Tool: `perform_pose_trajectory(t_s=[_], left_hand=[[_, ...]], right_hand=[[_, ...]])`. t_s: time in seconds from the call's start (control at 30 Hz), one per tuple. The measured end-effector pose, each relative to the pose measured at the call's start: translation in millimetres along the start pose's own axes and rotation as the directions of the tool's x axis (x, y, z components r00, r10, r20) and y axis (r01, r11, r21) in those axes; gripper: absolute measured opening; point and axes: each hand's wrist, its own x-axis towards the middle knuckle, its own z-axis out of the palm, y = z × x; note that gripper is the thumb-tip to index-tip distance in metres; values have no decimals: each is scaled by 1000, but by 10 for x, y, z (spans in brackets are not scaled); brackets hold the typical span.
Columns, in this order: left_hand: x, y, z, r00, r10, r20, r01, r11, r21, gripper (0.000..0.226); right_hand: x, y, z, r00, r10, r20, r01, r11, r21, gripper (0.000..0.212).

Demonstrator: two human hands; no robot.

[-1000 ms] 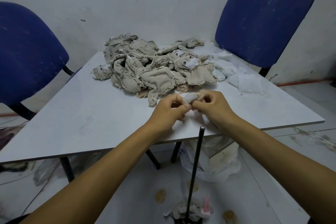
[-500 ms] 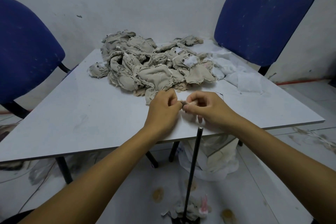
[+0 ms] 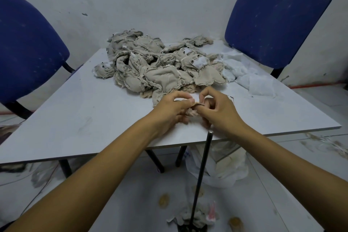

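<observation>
fingertips [image 3: 190, 101] of both hands (curled) pinch cloth scrap [image 3: 193, 112]

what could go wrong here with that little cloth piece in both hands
The small cloth piece is pinched by fingertips of the left hand and right hand near the edge of the table; a slip could drop it to the floor. The right wrist is close to the black rod and might knock it.

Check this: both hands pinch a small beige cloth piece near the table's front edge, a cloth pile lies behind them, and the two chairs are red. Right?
Not quite. The head view shows one chair and the other chair blue, not red. The left hand and right hand do pinch the cloth piece, with the pile behind them.
</observation>
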Motion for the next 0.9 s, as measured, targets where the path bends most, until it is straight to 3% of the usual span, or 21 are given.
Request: perform_pose_trajectory(t_s=[0.07,0.13,0.2,0.23,0.27,0.33,0.37,0.53,0.67,0.77,0.9], left_hand=[[-5,-9,-23,1000,4,14,-4,1000,-19,8],[-5,-25,-60,999,42,-14,-44,993,-108,10],[-10,-25,-97,995,81,51,-71,984,-165,11],[-23,-24,-106,991,94,97,-82,989,-122,17],[-40,-26,-98,988,103,116,-99,994,-41,24],[-53,-43,-77,989,121,90,-127,990,67,28],[-48,-47,-59,990,120,69,-124,990,62,28],[-18,-26,-29,995,97,-16,-97,995,-12,28],[-21,-50,-26,993,99,-57,-100,995,-14,23],[-19,-67,-28,988,121,-97,-123,992,-13,20],[-34,-81,6,983,143,-114,-144,990,2,18]], right_hand=[[2,-29,-27,997,6,72,-10,998,55,22],[51,-65,-74,984,67,162,-113,950,292,33],[125,-68,-122,981,134,142,-178,910,375,38],[173,-44,-150,987,133,88,-151,957,246,35],[237,4,-180,993,107,47,-106,994,-28,31],[357,124,-192,994,66,92,-1,819,-574,30],[405,172,-170,989,89,117,14,732,-681,32],[633,299,26,983,171,63,-41,546,-837,51],[827,346,116,983,150,-103,-171,575,-800,65],[949,377,155,971,180,-158,-232,540,-809,81],[1027,365,118,978,157,-136,-205,607,-768,60]])
